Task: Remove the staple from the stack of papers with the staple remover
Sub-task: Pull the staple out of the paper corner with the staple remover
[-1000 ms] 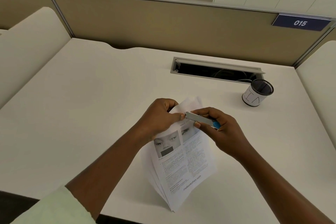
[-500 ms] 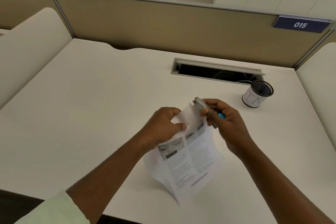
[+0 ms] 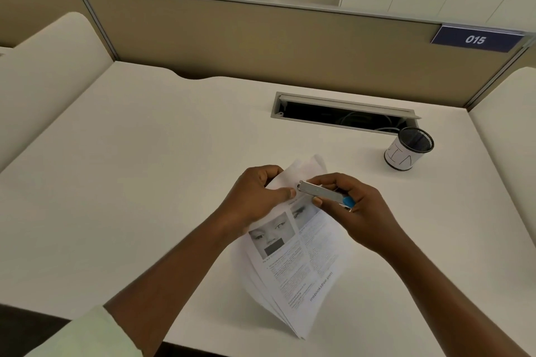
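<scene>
A stack of printed papers with photos of eyes and columns of text is held up off the white desk, its lower corner near the front edge. My left hand pinches the stack's upper left corner. My right hand grips a silver staple remover with a blue end. The tool's metal tip rests on the paper's top corner, right beside my left thumb. The staple itself is too small to make out.
A black mesh pen cup with a white label stands at the right rear. An open cable slot is set in the desk behind the papers. A beige partition with a "015" sign closes the back.
My right hand lifted the staple remover away up and to the right, then brought it back down onto the top corner. The papers shifted slightly with my left hand.
</scene>
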